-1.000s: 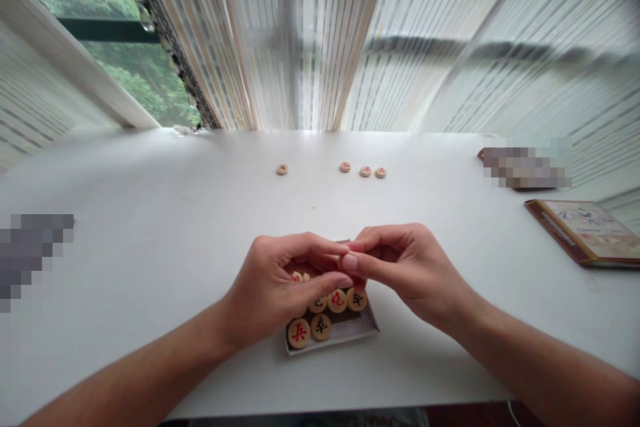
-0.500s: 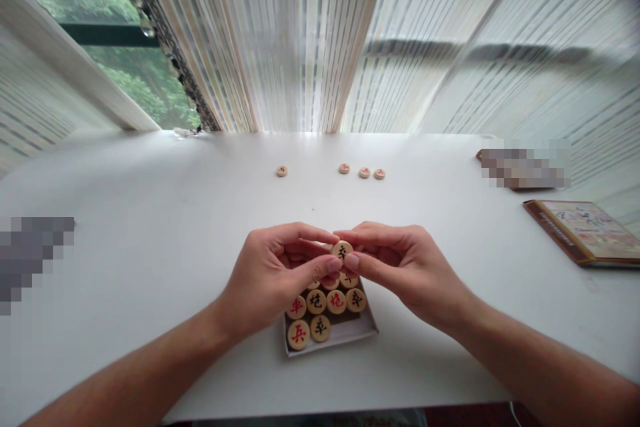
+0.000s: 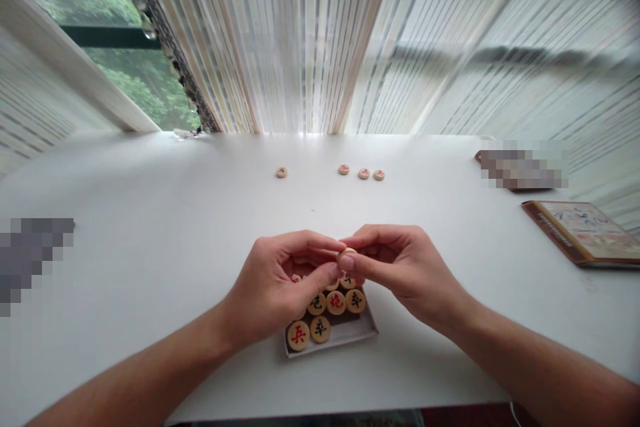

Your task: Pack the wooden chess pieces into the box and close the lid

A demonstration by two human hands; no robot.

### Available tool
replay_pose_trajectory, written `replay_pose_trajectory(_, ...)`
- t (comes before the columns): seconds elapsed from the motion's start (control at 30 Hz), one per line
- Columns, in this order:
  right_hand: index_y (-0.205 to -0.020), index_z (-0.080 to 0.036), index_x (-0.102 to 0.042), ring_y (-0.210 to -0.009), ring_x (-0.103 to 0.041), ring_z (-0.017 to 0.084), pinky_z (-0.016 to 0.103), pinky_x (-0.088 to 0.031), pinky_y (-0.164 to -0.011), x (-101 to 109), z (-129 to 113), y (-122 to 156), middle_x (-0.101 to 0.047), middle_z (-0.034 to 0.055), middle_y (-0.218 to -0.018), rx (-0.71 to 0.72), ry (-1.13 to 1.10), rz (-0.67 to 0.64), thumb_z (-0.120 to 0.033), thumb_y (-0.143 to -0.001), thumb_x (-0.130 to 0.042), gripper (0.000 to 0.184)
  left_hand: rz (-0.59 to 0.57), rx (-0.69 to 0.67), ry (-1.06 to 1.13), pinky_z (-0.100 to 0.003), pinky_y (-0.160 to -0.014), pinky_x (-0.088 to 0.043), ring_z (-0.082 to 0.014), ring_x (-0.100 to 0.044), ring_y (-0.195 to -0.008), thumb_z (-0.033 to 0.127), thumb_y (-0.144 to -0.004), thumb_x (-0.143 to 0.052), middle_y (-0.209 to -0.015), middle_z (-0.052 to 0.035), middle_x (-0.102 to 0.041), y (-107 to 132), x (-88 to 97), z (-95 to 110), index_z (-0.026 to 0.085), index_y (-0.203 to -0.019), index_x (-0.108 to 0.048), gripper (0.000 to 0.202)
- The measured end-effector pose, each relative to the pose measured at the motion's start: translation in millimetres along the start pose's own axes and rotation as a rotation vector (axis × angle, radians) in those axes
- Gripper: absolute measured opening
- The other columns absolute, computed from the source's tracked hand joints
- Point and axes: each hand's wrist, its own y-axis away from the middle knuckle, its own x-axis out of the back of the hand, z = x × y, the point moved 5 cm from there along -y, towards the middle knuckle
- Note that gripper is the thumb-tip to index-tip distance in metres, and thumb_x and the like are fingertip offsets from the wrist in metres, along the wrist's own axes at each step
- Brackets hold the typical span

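Note:
A round wooden Chinese chess piece [image 3: 345, 253] is pinched between the fingertips of both hands, tilted so that its character does not show. My left hand [image 3: 287, 277] closes on it from the left, thumb and fingers curled in. From the other side my right hand [image 3: 400, 263] grips it between thumb and forefinger. Directly below lies a shallow box [image 3: 353, 331] with rows of pieces in it, partly hidden by my hands. Its nearest row holds a red-marked piece [image 3: 299, 335] and a black-marked piece [image 3: 321, 329], with bare box floor to their right.
Farther back on the white table [image 3: 150, 213] lie one black-marked piece [image 3: 281, 172] and three red-marked ones, among them a middle piece [image 3: 364, 173]. A brown-edged, book-like box [image 3: 583, 233] sits at the right. A curtain [image 3: 300, 40] hangs behind the table.
The held piece has turned, so its black character no longer shows. My left hand has shifted slightly down and right, covering more of the box's left side.

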Motion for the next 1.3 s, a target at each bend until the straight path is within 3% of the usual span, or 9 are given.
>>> replay_pose_trajectory(0.2, -0.101, -0.024, -0.089, -0.073, -0.072, 0.016, 0.025, -0.063, -0.068, -3, -4, 3, -0.078, 0.0040, -0.081, 0.048, 0.000, -0.037, -0.035, -0.079, -0.097, 0.026, 0.036, 0.049, 0.035, -0.020, -0.078, -0.069, -0.0193, -0.085, -0.086, 0.009, -0.085, -0.086, -0.095, -0.0058, -0.087, 1, 3.4, -3, 0.016, -0.101, -0.079, 0.020)
replay_pose_trajectory(0.33, -0.106, -0.027, -0.088, -0.089, -0.075, 0.018, 0.027, -0.064, -0.078, -3, -4, 2, -0.079, 0.0060, -0.096, 0.101, -0.026, -0.055, -0.029, -0.078, -0.098, 0.030, 0.062, 0.071, 0.043, -0.021, -0.081, -0.070, -0.0190, -0.084, -0.087, 0.007, -0.080, -0.090, -0.096, -0.0039, -0.087, 2, 7.0, -7, 0.018, -0.103, -0.081, 0.026)
replay_pose_trajectory(0.5, -0.109, -0.027, -0.087, -0.092, -0.076, 0.019, 0.027, -0.065, -0.080, 0, 0, 3, -0.080, 0.0064, -0.101, 0.118, -0.045, -0.061, -0.021, -0.076, -0.098, 0.035, 0.048, 0.091, 0.099, -0.020, -0.081, -0.069, -0.0177, -0.084, -0.084, 0.003, -0.073, -0.094, -0.094, -0.0026, -0.087, 0, 7.8, -7, 0.019, -0.102, -0.083, 0.035)
replay_pose_trajectory(0.73, -0.113, -0.024, -0.085, -0.086, -0.082, 0.018, 0.025, -0.068, -0.083, -1, 0, 2, -0.085, 0.0062, -0.099, 0.094, -0.137, -0.084, -0.015, -0.082, -0.093, 0.034, 0.038, 0.132, 0.161, -0.016, -0.073, -0.068, -0.0133, -0.082, -0.073, 0.012, -0.082, -0.090, -0.086, -0.0047, -0.086, -4, 10.4, -9, 0.016, -0.110, -0.083, 0.028)
replay_pose_trajectory(0.97, -0.110, -0.025, -0.086, -0.088, -0.082, 0.016, 0.021, -0.066, -0.086, 2, 0, 1, -0.085, 0.0052, -0.099, 0.121, -0.068, -0.069, -0.016, -0.084, -0.092, 0.029, 0.058, 0.094, 0.111, -0.015, -0.073, -0.068, -0.0131, -0.082, -0.074, 0.014, -0.084, -0.090, -0.086, -0.0040, -0.086, -3, 10.5, -5, 0.017, -0.110, -0.085, 0.027)
replay_pose_trajectory(1.13, -0.109, -0.026, -0.086, -0.092, -0.081, 0.015, 0.020, -0.066, -0.088, 5, 0, 0, -0.085, 0.0043, -0.101, 0.223, 0.012, -0.037, -0.015, -0.084, -0.092, 0.028, 0.105, -0.002, 0.059, -0.016, -0.082, -0.068, -0.0161, -0.084, -0.088, 0.007, -0.078, -0.092, -0.095, -0.0030, -0.087, -3, 12.2, -3, 0.020, -0.103, -0.087, 0.029)
replay_pose_trajectory(1.3, -0.111, -0.026, -0.085, -0.092, -0.080, 0.014, 0.020, -0.065, -0.087, 5, -2, 0, -0.084, 0.0027, -0.102, 0.304, 0.075, -0.004, -0.012, -0.084, -0.090, 0.031, 0.133, -0.080, -0.024, -0.013, -0.083, -0.066, -0.0138, -0.083, -0.090, 0.006, -0.080, -0.090, -0.095, -0.0007, -0.087, -2, 12.4, 0, 0.021, -0.100, -0.087, 0.025)
